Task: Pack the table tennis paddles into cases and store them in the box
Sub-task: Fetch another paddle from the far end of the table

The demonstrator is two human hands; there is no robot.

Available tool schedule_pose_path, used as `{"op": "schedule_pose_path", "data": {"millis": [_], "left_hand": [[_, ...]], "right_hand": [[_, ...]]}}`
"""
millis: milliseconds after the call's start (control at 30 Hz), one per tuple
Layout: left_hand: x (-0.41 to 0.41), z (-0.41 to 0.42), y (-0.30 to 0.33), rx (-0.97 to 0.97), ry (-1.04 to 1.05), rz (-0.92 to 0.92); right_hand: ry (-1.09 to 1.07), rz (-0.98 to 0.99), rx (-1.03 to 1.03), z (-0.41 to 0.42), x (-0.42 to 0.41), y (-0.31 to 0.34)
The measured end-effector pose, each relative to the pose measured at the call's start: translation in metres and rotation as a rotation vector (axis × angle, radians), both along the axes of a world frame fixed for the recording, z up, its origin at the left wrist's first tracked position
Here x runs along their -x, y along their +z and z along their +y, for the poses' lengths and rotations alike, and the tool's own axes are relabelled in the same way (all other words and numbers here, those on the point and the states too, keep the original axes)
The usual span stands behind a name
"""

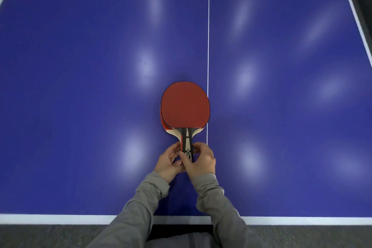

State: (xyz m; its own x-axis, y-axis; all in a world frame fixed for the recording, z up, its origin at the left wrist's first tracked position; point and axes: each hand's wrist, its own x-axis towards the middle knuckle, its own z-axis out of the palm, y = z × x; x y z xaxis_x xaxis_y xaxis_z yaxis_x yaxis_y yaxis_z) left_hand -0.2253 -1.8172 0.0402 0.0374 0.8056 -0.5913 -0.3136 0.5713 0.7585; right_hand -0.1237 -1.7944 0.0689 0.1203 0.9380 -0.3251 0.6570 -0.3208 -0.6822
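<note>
Paddles: two red-rubber table tennis paddles with pale wooden blades, stacked face to face, lie flat on the blue table tennis table just ahead of both hands, heads pointing away, handles toward the person. Judged light and rigid; rubber faces look grippy and are best left untouched, so the handles are the sensible hold. Stack could slide apart if lifted by one handle only, so pinch both together. Top face plain matt red with a thin black edge; the lower paddle peeks out at the left rim, slightly offset. Handle shows black and pale wood stripes with a small emblem. Left hand has fingers curled onto the left side of the handles; right hand pinches them from the right, thumb on top. White centre line runs just right of the paddle heads. No case or box in view.
</note>
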Motion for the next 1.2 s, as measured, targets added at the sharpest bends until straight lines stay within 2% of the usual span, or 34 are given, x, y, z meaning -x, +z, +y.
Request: {"op": "schedule_pose_path", "data": {"millis": [233, 300, 467, 633, 867, 1200], "left_hand": [[-0.005, 0.002, 0.004, 0.040, -0.026, 0.070], [-0.015, 0.005, 0.008, 0.083, 0.010, 0.187], [-0.044, 0.017, 0.017, 0.239, 0.182, 0.672], [-0.051, 0.019, 0.021, 0.191, 0.273, 0.849], [-0.044, 0.021, 0.018, 0.180, 0.331, 0.926], [-0.032, 0.019, 0.014, 0.195, 0.399, 0.850]], "right_hand": [[-0.079, 0.020, -0.078, 0.002, -0.027, 0.005], [-0.116, 0.004, -0.104, 0.005, -0.039, 0.005], [-0.150, -0.030, -0.104, 0.010, -0.062, 0.002], [-0.152, -0.054, -0.069, 0.009, -0.074, -0.002], [-0.136, -0.086, -0.044, 0.001, -0.084, -0.008], [-0.017, -0.240, -0.050, -0.005, -0.091, -0.012]]}}
